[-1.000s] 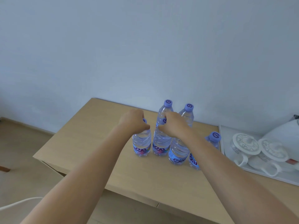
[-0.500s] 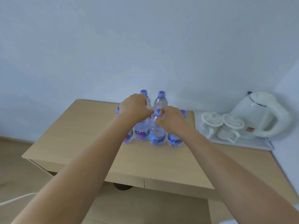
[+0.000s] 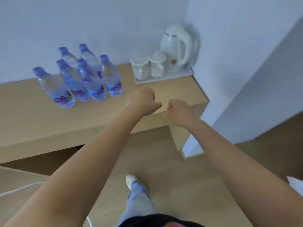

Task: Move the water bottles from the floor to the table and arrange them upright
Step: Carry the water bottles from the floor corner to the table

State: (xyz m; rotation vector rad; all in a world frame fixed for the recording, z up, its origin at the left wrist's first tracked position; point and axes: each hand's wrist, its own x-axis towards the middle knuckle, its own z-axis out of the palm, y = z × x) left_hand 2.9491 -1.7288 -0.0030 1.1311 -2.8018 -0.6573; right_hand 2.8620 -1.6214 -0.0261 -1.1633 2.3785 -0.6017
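Six water bottles (image 3: 85, 79) are seen standing upright in a tight cluster on the wooden table (image 3: 32, 112), toward its back left, well apart from both hands. The left hand (image 3: 141, 102) and the right hand (image 3: 179, 112) are held out over the table's front right part, each curled into a loose fist with nothing gripped; the two fists are near each other but not touching. The placing step is judged to be done, and whether more bottles wait on the floor (image 3: 164, 161) cannot be told, since none is shown there. If another bottle is to be set down, it would best be gripped around the body, lowered flat on its base beside the cluster, and released only once steady, because the packed bottles could be toppled by a nudge. Bare tabletop is left in front of the bottles and between them and the white tray (image 3: 164, 80) carrying a kettle (image 3: 175, 48) and two cups (image 3: 148, 68) at the back right corner. The table's front edge and right end lie just under the hands.
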